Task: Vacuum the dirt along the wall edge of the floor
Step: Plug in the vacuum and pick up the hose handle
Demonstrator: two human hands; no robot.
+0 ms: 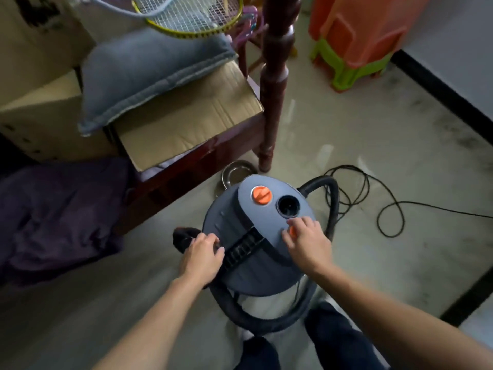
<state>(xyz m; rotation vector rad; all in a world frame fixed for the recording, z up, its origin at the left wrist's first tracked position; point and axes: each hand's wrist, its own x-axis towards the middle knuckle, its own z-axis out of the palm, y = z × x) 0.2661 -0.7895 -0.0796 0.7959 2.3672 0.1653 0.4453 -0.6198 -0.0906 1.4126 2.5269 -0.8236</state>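
Lower centre: left hand [202,256] curled on black handle [246,247] steadying vacuum [226,225], right hand [308,245] pinching orange switch [292,231], likely powering on.

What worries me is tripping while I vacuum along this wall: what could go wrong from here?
The power cord lies in loose loops on the floor beside the vacuum; feet could snag it. The hose curls round its base by the legs, another likely trip. The metal bowl sits just beyond the vacuum, whose orange knob the right hand pinches; a push forward might knock it.
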